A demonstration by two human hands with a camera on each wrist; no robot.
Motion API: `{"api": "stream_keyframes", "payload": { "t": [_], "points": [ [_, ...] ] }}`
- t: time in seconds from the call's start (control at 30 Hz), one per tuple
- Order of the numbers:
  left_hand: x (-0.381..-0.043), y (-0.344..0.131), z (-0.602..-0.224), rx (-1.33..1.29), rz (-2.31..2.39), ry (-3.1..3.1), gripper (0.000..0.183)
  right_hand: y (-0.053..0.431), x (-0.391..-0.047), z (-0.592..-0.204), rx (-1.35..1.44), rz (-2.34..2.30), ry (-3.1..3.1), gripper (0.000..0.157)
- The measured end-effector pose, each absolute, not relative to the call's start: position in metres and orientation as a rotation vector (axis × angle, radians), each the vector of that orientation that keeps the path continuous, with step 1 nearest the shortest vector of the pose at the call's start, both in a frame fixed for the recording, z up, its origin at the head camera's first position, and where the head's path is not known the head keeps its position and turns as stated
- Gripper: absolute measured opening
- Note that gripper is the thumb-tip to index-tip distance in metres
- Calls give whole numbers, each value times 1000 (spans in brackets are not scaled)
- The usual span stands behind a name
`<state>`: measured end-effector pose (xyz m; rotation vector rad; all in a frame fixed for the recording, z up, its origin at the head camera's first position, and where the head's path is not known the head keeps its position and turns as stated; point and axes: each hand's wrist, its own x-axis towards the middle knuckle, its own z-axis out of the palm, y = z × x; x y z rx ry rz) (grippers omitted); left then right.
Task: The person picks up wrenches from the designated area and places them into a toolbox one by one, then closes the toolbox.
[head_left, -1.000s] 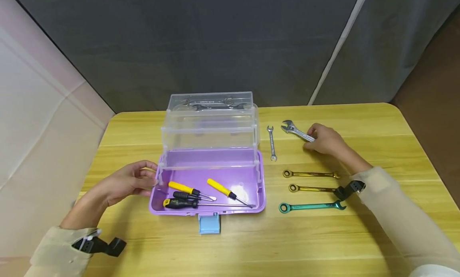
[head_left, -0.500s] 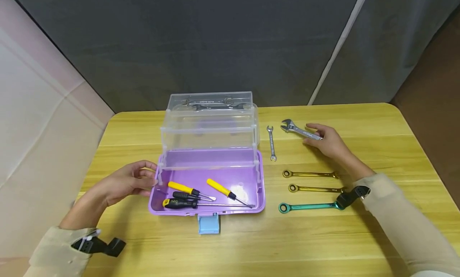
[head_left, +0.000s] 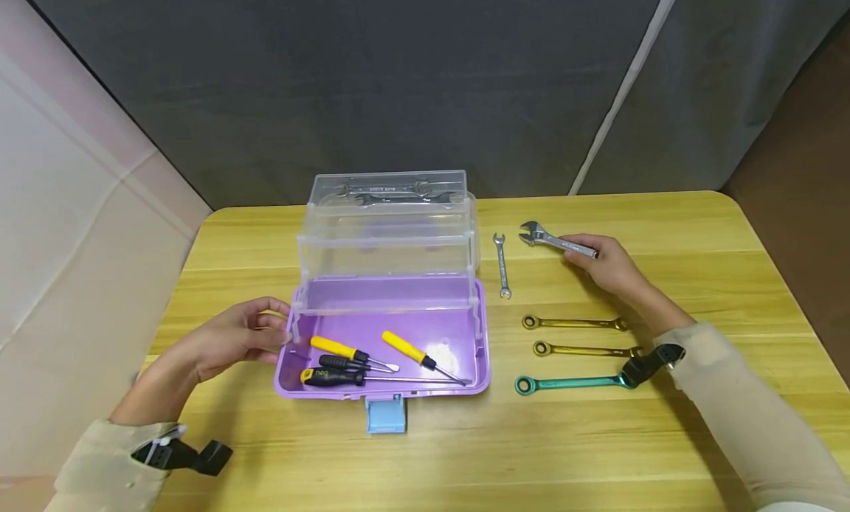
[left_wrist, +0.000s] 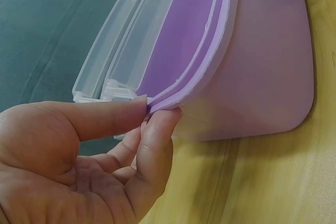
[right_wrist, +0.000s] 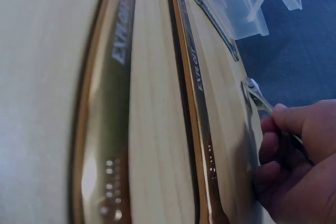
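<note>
My left hand pinches the left rim of a purple toolbox; in the left wrist view the thumb lies on top of the toolbox's edge and the index finger underneath. The right hand grips the handle of a silver adjustable wrench, whose head points left. In the right wrist view that wrench runs in between thumb and curled fingers; part of its handle is hidden. Inside the toolbox lie two yellow-handled screwdrivers and two black-handled screwdrivers.
Clear fold-out trays rise behind the box, with silver wrenches in the top one. Right of the box lie a small open-end wrench, two gold ratchet wrenches and a green one. A blue latch hangs in front.
My right hand has shifted slightly right along the adjustable wrench; its fingers spread, then came together round the handle. The wrench head stays nearly in place, and the left hand has not moved.
</note>
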<state>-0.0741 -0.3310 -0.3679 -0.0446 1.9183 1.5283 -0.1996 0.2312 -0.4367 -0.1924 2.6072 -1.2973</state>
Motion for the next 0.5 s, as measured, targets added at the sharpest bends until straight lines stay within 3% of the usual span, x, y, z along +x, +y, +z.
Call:
{"api": "stream_keyframes", "payload": {
  "t": [0.5],
  "points": [
    [-74,-331,-368,-36,1538,1910,28,237,-202,-443,-148,-1599,2380,41]
  ]
}}
